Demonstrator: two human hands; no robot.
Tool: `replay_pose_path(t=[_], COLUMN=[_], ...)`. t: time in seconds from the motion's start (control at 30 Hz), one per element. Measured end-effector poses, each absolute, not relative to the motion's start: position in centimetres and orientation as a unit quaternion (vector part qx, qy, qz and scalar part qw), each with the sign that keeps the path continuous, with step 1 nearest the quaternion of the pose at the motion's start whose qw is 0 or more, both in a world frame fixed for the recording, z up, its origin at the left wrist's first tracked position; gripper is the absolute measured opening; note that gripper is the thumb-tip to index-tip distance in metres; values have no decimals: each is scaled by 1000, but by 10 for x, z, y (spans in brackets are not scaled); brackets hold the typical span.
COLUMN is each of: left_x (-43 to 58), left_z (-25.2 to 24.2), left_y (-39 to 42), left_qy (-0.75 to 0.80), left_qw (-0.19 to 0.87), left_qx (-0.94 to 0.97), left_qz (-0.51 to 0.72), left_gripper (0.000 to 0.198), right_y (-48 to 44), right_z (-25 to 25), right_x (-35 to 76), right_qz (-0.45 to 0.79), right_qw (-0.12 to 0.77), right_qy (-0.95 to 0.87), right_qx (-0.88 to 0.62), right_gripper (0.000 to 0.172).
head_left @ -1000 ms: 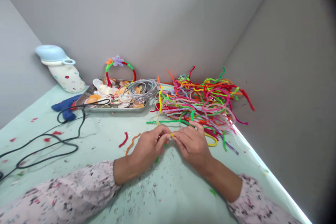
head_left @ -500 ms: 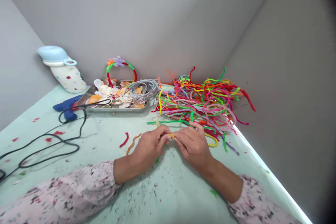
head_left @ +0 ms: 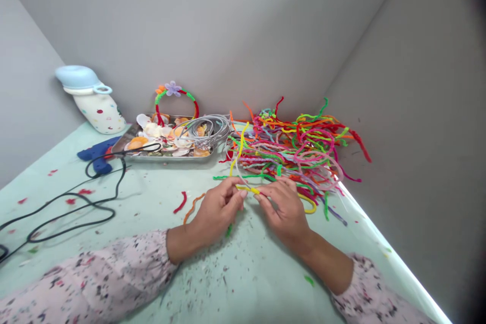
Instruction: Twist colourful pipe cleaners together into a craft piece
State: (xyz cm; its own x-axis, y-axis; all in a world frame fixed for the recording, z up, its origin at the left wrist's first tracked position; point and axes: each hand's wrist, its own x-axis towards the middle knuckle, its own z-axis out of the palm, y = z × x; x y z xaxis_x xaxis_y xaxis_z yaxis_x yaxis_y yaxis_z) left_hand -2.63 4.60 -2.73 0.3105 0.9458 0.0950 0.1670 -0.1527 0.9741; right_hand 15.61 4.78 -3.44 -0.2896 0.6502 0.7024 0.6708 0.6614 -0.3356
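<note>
Both hands meet over the middle of the table. My left hand [head_left: 218,210] pinches a yellow pipe cleaner [head_left: 242,148], whose free end stands up beyond the fingers beside a thin grey wire [head_left: 238,166]. Between the fingertips, yellow is wound in a short coil. My right hand [head_left: 284,210] grips the wrapped piece just right of that coil, where a bit of red shows at the fingertips. A bit of green [head_left: 229,230] pokes out below my left hand. The rest of the wrapped piece is hidden by the fingers.
Behind my right hand lies a pile of coloured pipe cleaners [head_left: 288,149]. A metal tray [head_left: 170,159] holds shells, coiled wire and a wrapped hoop [head_left: 157,106] with flowers. A blue glue gun [head_left: 99,152], black cord [head_left: 121,177], white bottle [head_left: 100,111] and red scrap [head_left: 180,202] are left.
The fingertips have drawn slightly apart, so the yellow coil shows more. The yellow pipe cleaner's free end has swung to the right, and the grey wire is now visible beside it.
</note>
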Motion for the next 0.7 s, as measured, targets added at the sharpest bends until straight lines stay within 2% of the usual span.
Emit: replay_pose_path(t=[0.43, 0.7], left_x=[-26, -24], left_z=[-21, -25], left_y=[48, 51], left_qy=[390, 394], left_qw=[616, 605], left_qx=[564, 567], left_qz=[388, 398], left_gripper=[31, 25], right_y=[46, 46], right_z=[-34, -36], right_x=[156, 156], right_qz=[4, 9], right_qw=[425, 413], right_qy=[-812, -822], right_qx=[-400, -391], right_gripper=[10, 7])
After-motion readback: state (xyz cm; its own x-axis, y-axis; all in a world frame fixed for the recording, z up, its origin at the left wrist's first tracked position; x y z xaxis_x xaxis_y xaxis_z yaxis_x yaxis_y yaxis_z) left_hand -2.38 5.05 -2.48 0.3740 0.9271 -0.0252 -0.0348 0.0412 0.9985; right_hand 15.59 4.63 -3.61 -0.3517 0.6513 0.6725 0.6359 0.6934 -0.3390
